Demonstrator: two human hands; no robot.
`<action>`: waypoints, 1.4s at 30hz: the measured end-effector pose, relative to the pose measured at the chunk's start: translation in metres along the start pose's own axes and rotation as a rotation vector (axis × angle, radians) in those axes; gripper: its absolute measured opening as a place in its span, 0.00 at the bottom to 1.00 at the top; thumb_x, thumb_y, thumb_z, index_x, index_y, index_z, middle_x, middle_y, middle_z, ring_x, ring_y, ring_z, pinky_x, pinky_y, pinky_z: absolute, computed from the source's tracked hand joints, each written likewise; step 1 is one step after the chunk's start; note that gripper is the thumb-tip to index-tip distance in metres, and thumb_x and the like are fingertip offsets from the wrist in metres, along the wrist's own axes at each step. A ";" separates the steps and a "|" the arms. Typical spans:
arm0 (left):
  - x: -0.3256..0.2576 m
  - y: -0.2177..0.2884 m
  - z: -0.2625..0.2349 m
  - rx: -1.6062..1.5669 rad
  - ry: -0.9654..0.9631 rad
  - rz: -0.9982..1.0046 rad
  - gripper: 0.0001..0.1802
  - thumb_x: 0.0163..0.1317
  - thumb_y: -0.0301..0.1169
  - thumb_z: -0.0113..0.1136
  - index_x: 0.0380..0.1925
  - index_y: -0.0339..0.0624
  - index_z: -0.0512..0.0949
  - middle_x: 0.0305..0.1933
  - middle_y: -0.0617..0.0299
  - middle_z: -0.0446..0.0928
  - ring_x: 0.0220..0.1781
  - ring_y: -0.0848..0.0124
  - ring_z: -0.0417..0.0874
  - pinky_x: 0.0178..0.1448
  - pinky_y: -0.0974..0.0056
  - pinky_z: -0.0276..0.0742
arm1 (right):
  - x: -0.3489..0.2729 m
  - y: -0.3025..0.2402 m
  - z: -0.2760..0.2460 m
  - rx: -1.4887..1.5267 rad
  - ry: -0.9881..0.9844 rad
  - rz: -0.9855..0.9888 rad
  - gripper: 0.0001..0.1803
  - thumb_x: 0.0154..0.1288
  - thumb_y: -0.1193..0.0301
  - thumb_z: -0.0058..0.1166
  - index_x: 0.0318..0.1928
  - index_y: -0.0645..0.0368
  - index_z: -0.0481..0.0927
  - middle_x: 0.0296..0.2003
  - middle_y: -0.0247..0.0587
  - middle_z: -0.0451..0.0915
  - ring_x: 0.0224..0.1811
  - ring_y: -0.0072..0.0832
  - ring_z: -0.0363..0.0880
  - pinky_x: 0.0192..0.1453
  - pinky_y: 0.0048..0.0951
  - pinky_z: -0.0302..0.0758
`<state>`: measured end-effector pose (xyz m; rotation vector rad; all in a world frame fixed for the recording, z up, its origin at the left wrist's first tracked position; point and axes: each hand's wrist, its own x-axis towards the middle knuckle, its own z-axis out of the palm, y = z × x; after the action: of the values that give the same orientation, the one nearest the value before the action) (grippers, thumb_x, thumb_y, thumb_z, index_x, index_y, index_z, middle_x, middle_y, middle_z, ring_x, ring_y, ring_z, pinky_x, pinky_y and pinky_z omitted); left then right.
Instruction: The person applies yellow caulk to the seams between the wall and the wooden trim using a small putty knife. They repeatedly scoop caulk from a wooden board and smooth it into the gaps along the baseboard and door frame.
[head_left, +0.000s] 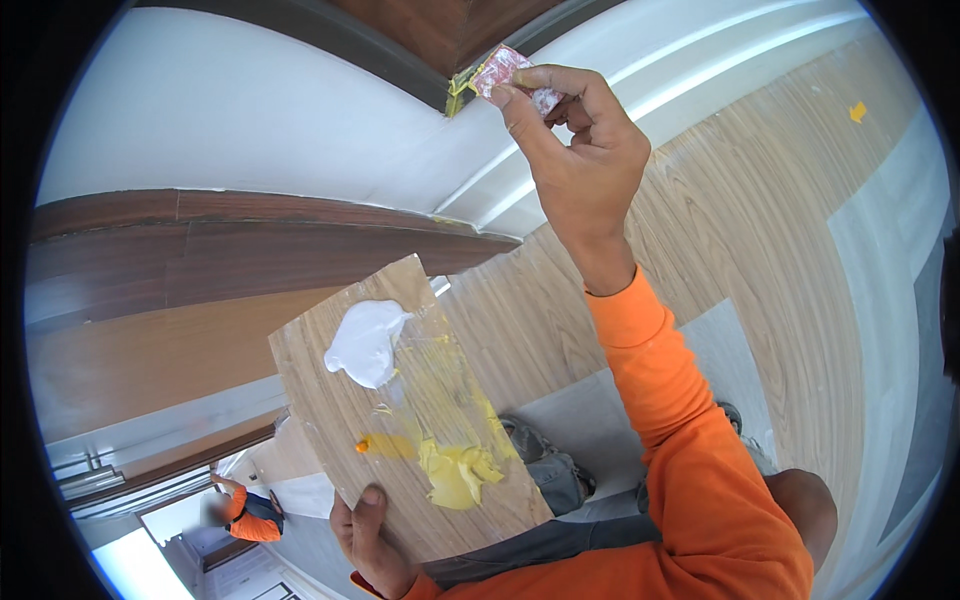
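My right hand (595, 140) pinches a small flat red-and-white spreader (497, 72) between thumb and fingers. The spreader's edge is at a patch of yellow filler (457, 92) on the corner where the dark frame (400, 65) meets the white wall (280, 110). In my left hand (370, 540) is a wood-look board (300, 350), gripped at its lower left edge with the thumb on top. On the board lie a white blob of paste (367, 343), a yellow lump of paste (458, 472), a small orange dab (363, 446) and thin yellow smears.
Below the wall runs dark brown wood trim (300, 245). White moulding (690, 80) goes off to the right, beside a wood-look floor (760, 210) with pale sheets (890, 230) and a yellow arrow sticker (858, 112). Another person (250, 515) in orange is at the far left.
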<state>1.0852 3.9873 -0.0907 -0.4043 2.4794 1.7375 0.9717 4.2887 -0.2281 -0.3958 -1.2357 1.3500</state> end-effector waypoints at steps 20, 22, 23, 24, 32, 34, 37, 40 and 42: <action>0.032 -0.016 0.012 -0.020 0.029 -0.020 0.33 0.59 0.35 0.67 0.61 0.23 0.75 0.50 0.47 0.84 0.47 0.63 0.85 0.57 0.62 0.78 | -0.001 0.038 0.014 -0.216 0.055 -0.285 0.08 0.55 0.82 0.67 0.35 0.59 0.83 0.29 0.35 0.83 0.26 0.20 0.78 0.30 0.22 0.76; 0.032 -0.016 0.012 -0.025 0.023 -0.016 0.34 0.59 0.35 0.67 0.61 0.23 0.75 0.50 0.47 0.84 0.47 0.63 0.85 0.57 0.62 0.78 | 0.001 0.041 0.013 -0.226 0.054 -0.308 0.09 0.55 0.82 0.67 0.36 0.60 0.83 0.29 0.35 0.83 0.26 0.20 0.79 0.30 0.22 0.77; 0.032 -0.016 0.011 -0.033 0.008 -0.013 0.34 0.59 0.36 0.67 0.61 0.23 0.75 0.50 0.47 0.84 0.47 0.63 0.85 0.56 0.63 0.78 | 0.002 0.042 0.012 -0.231 0.054 -0.320 0.09 0.55 0.82 0.67 0.36 0.60 0.83 0.29 0.35 0.83 0.26 0.20 0.79 0.29 0.22 0.77; 0.033 -0.015 0.010 -0.042 -0.007 -0.009 0.34 0.59 0.36 0.67 0.61 0.23 0.75 0.50 0.47 0.84 0.47 0.63 0.85 0.56 0.63 0.78 | 0.003 0.041 0.011 -0.232 0.064 -0.314 0.09 0.55 0.82 0.67 0.36 0.60 0.84 0.29 0.35 0.83 0.26 0.20 0.79 0.29 0.22 0.77; 0.032 -0.015 -0.001 -0.035 -0.103 -0.062 0.32 0.63 0.35 0.65 0.63 0.24 0.74 0.54 0.48 0.83 0.52 0.63 0.83 0.61 0.62 0.75 | 0.008 0.033 0.009 -0.180 0.081 -0.255 0.09 0.55 0.83 0.68 0.37 0.60 0.84 0.30 0.35 0.83 0.26 0.20 0.78 0.30 0.23 0.76; 0.029 -0.020 0.007 -0.006 -0.006 -0.047 0.34 0.59 0.37 0.67 0.61 0.23 0.76 0.50 0.47 0.84 0.47 0.64 0.85 0.56 0.63 0.78 | 0.006 0.039 0.004 -0.194 0.064 -0.289 0.09 0.55 0.83 0.68 0.37 0.60 0.84 0.31 0.36 0.83 0.26 0.20 0.78 0.30 0.23 0.76; 0.024 -0.026 0.020 -0.003 0.004 -0.039 0.33 0.60 0.38 0.67 0.60 0.23 0.76 0.50 0.47 0.84 0.47 0.64 0.85 0.56 0.63 0.78 | 0.006 0.051 -0.006 -0.229 0.062 -0.353 0.09 0.55 0.83 0.68 0.37 0.60 0.83 0.30 0.36 0.83 0.26 0.20 0.78 0.29 0.23 0.76; 0.022 -0.037 0.026 -0.032 0.015 -0.022 0.33 0.60 0.38 0.67 0.60 0.23 0.76 0.50 0.47 0.84 0.47 0.63 0.85 0.56 0.63 0.78 | 0.005 0.055 -0.014 -0.265 0.078 -0.367 0.09 0.57 0.84 0.68 0.37 0.61 0.83 0.32 0.36 0.86 0.27 0.17 0.77 0.30 0.20 0.74; 0.026 -0.043 0.021 -0.049 0.013 -0.038 0.33 0.61 0.37 0.67 0.60 0.23 0.76 0.50 0.47 0.84 0.47 0.64 0.85 0.56 0.63 0.78 | 0.004 0.053 -0.011 -0.281 0.078 -0.355 0.09 0.57 0.84 0.68 0.37 0.61 0.83 0.33 0.35 0.87 0.27 0.15 0.77 0.31 0.18 0.73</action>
<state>1.0696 3.9885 -0.1434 -0.4649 2.4255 1.7895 0.9530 4.3113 -0.2738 -0.3984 -1.3608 0.8554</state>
